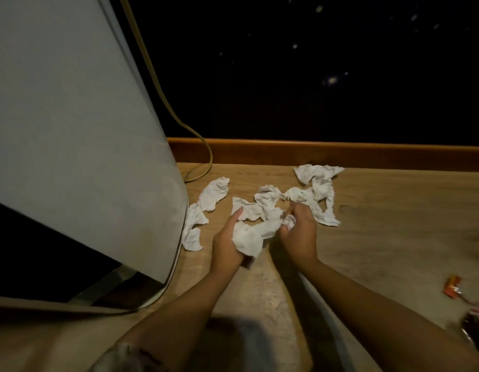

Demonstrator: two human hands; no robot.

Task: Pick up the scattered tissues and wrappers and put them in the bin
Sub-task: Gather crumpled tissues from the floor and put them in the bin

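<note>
Nearest the camera, two bare forearms are reaching out over a pale wood-grain floor [380, 210]. The left hand [227, 240] is gripping a crumpled wad of white tissue [249, 237], its fingers curling under the soft, creased paper while the thumb is pointing forward along the top. The right hand [297, 232] is clenching around a small bunched tissue piece [288, 221], pinching it against the palm just beside the wad.

At the right edge, an orange wrapper [452, 287] is lying flat and shiny, and below it a dark glossy wrapper [475, 328] is showing blurred at the frame edge.

Just beyond the hands, more torn, wrinkled tissues [313, 194] are lying scattered on the floor, one long strip [213, 196] lying to the left and another ragged piece [192, 229] touching the rounded corner of a smooth white appliance [85, 130]. A yellowish cable [203, 146] is looping down behind it. Farthest back, a glossy reddish-brown wooden skirting board [327, 151] is running along under a dark wall.
</note>
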